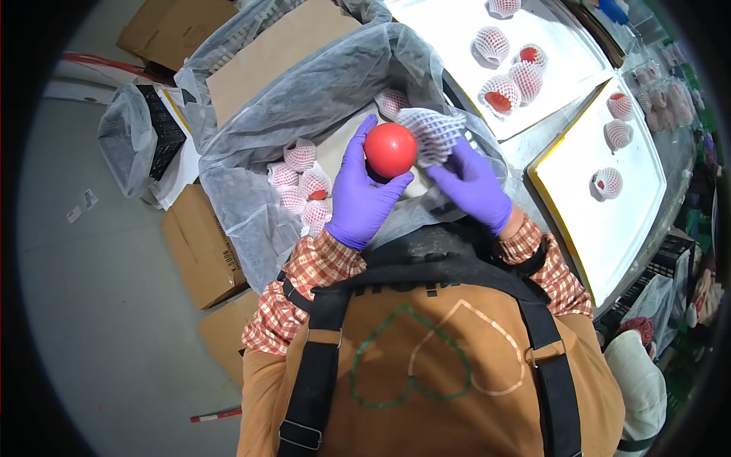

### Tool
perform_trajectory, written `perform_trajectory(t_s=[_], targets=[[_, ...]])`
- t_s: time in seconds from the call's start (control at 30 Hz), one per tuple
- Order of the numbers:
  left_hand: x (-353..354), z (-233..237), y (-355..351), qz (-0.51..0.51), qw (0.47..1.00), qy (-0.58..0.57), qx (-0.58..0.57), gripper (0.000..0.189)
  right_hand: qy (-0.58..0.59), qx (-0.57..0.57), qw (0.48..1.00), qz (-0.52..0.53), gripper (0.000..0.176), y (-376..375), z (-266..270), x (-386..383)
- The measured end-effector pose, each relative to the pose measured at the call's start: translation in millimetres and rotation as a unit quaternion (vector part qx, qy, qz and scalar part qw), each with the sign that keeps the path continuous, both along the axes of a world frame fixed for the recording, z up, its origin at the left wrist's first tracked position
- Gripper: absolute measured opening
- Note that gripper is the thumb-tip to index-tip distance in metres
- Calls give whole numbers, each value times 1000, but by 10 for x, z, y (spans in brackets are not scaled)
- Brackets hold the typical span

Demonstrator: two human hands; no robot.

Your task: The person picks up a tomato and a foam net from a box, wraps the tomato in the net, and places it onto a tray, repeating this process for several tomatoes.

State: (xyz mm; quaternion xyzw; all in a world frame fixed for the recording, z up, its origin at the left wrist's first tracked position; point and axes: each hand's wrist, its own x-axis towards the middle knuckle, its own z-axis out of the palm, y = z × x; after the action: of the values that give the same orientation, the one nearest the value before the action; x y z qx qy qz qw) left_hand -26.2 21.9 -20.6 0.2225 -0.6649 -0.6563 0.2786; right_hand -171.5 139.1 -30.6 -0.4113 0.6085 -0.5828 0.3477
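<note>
My left hand (359, 190), in a purple glove, is closed around a smooth red tomato (391, 150), with its bare upper side facing me. Just to the right, my right hand (474, 186), gloved alike, grips a white foam net sleeve (431, 134) that is smeared by motion. The sleeve is beside the tomato, not around it. Both hands are above a crate lined with a grey plastic sheet (304, 91). Inside it, several net-wrapped tomatoes (298, 177) lie at the left, and another wrapped one (392, 101) sits near the far side.
A white tray (426, 30) with several netted tomatoes is at the upper right; a second tray (609, 244) holds three more. Cardboard boxes (199, 247) and a lined black crate (164, 129) stand on the floor at left. Part of another person's leg (640, 385) shows at lower right.
</note>
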Motion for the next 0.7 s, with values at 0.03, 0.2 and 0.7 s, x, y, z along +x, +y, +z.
perform_trajectory(t_s=[0.03,0.2,0.7], targets=[[-21,34,19,6,1000,2,-12,79,6,-41,999,5,54,-70,29,82],[43,234,65,-8,998,-41,-44,69,-51,-94,994,-6,65,-151,219,163],[-172,-33,-238,-123,898,1,423,43,-500,-7,863,68,63,73,265,-205]])
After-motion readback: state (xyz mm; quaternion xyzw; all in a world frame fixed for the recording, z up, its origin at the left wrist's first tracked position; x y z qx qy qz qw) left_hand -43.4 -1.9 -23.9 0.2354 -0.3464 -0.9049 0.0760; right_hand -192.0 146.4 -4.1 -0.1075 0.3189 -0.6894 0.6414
